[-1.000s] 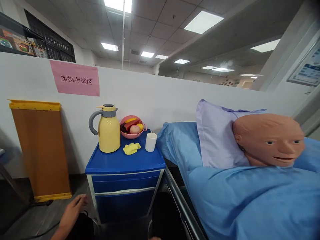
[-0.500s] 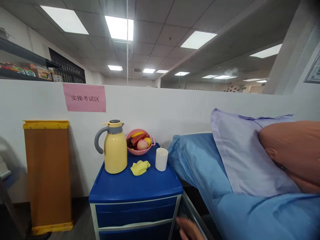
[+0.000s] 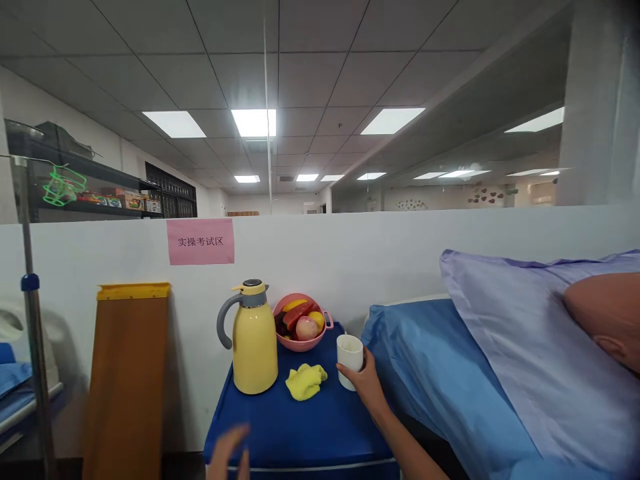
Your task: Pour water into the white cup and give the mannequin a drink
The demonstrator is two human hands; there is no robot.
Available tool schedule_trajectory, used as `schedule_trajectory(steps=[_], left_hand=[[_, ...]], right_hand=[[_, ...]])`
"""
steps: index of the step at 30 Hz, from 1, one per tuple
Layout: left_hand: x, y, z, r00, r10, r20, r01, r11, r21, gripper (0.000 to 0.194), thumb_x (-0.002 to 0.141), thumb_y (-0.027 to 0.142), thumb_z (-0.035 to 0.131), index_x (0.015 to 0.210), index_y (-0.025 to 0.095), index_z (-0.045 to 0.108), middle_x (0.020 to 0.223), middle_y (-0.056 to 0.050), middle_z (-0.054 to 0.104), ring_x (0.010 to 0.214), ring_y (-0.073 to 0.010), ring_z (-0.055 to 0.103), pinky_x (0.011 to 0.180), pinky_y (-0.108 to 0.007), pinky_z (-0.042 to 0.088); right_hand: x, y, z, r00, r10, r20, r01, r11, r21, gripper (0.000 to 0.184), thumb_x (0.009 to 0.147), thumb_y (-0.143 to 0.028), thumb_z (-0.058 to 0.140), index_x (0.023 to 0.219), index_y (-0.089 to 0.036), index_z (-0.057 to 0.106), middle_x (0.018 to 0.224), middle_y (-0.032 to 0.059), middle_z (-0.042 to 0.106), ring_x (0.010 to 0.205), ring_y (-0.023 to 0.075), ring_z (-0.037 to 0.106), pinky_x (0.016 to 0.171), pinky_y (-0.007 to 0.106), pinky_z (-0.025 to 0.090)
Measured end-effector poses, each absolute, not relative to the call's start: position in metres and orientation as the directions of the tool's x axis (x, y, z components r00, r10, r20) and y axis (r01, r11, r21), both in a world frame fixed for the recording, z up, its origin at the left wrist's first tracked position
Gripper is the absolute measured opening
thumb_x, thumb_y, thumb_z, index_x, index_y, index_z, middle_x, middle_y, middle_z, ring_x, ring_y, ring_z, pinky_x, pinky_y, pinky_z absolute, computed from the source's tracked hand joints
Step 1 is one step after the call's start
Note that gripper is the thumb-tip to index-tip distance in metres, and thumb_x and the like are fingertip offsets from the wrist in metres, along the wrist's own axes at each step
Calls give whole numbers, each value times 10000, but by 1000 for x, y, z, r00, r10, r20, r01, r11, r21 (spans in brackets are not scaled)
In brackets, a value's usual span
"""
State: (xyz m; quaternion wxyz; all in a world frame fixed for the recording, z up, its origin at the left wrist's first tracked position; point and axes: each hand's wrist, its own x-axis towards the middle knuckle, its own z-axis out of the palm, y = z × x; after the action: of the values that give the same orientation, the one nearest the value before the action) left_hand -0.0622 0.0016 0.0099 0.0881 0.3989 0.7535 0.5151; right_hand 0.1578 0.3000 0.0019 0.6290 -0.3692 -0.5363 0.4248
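Note:
On the right side of the blue bedside cabinet (image 3: 280, 443) stands a white mug (image 3: 349, 353). My right hand (image 3: 367, 381) is wrapped round it, thumb across the front and fingers at its right side. Low in the picture, over the cabinet's front edge, my left hand (image 3: 230, 453) is partly in view and a little blurred, its fingers apart and nothing in them. A crumpled yellow cloth (image 3: 306, 382) lies between the mug and a yellow thermos jug (image 3: 255, 350) with a grey handle. Behind them a pink basket (image 3: 301, 345) holds fruit.
To the right is a bed with blue bedding (image 3: 425, 360), a lilac pillow (image 3: 505, 333) and a manikin's head (image 3: 607, 313). A brown board (image 3: 127, 380) leans on the white partition (image 3: 350, 267) at left. A metal pole (image 3: 35, 347) stands further left.
My right hand has come up from beside the cabinet and taken hold of the mug. My left hand has entered at the bottom. The view has tilted upward and shifted left.

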Motion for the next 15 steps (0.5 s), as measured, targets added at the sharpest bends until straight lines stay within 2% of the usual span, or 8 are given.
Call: schedule_trajectory(steps=[1, 2, 4, 6, 9, 11, 12, 15], left_hand=[[-69, 11, 34, -676, 646, 353, 539, 108, 835, 703, 870, 758, 403, 1459, 379, 460, 1460, -94, 529, 1440, -330, 430, 1193, -532, 395], [-77, 22, 61, -741, 477, 472, 558, 46, 829, 718, 893, 722, 368, 1461, 292, 453, 1487, -122, 498, 1429, -331, 437, 1203, -526, 375], [-96, 46, 116, -758, 312, 572, 609, 27, 792, 774, 877, 677, 421, 1459, 167, 429, 1538, -180, 423, 1463, -347, 368, 1222, -532, 318], [-118, 69, 165, -754, 390, 528, 591, 54, 805, 818, 841, 692, 417, 1370, 71, 489, 1473, -247, 464, 1458, -384, 360, 1211, -549, 303], [-144, 92, 210, -682, 576, 450, 574, 40, 818, 775, 800, 779, 402, 1030, 90, 672, 1022, -191, 691, 1018, -351, 680, 957, -508, 537], [-151, 99, 221, -649, 644, 404, 559, 44, 828, 803, 781, 845, 371, 852, 110, 686, 736, -111, 655, 694, -271, 670, 745, -456, 588], [-151, 100, 222, -646, 659, 386, 552, 54, 832, 823, 781, 867, 347, 810, 115, 681, 657, -82, 615, 609, -243, 632, 675, -437, 583], [-137, 101, 220, -675, 636, 374, 555, 103, 825, 831, 814, 872, 263, 736, 144, 656, 570, -57, 555, 556, -233, 587, 588, -409, 548]], right_hand=[[156, 302, 5, 54, 934, 353, -129, 357, -925, 808, 476, -516, 869, 1153, -191, 568, 1208, 160, 677, 1182, 410, 618, 1043, 504, 473], [155, 302, 10, 45, 938, 343, -117, 346, -931, 762, 460, -524, 867, 1088, -189, 595, 1112, 137, 706, 1116, 405, 641, 1013, 517, 485], [156, 301, 19, 38, 944, 327, -98, 329, -939, 712, 418, -529, 868, 995, -195, 617, 974, 91, 726, 1020, 387, 665, 967, 527, 502], [160, 293, 28, 39, 947, 318, -92, 320, -943, 680, 422, -530, 862, 968, -202, 625, 919, 68, 732, 961, 367, 681, 935, 516, 516], [170, 272, 38, 8, 947, 320, -104, 319, -942, 638, 482, -536, 838, 990, -197, 654, 930, 77, 756, 920, 354, 703, 901, 490, 535], [178, 250, 40, -8, 948, 319, -124, 316, -941, 636, 521, -556, 820, 1021, -192, 675, 981, 88, 772, 929, 352, 714, 888, 470, 548], [181, 237, 40, -5, 952, 307, -140, 303, -943, 645, 535, -566, 817, 1042, -190, 682, 1007, 91, 777, 938, 353, 717, 877, 462, 556], [186, 193, 34, -1, 974, 228, -239, 222, -945, 709, 546, -557, 845, 1127, -183, 684, 1037, 99, 786, 954, 373, 723, 831, 455, 577]])
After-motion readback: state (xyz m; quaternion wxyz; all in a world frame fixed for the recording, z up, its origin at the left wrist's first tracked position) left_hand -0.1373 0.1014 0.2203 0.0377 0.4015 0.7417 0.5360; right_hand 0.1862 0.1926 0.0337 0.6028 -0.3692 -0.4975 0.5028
